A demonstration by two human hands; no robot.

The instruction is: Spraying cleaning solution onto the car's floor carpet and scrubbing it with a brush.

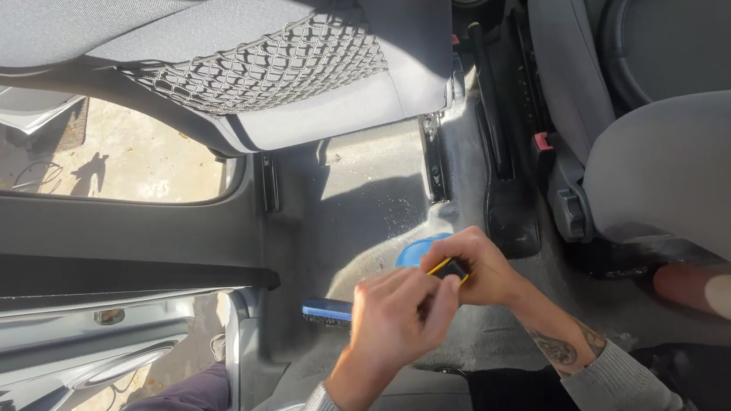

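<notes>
I see a small yellow-and-black tool point(449, 269) above the car floor point(365, 205), pinched between both hands: my right hand point(477, 268) grips it, my left hand point(397, 317) closes on its end. A blue brush point(326, 311) lies below, with a blue cloth point(418, 250) near.

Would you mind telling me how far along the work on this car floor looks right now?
Done: cannot tell. In hand: both hands, left and right, meet on a small yellow and black tool; a blue brush lies on the carpet. Left: pale specks still dot the carpet near the seat rail.
</notes>
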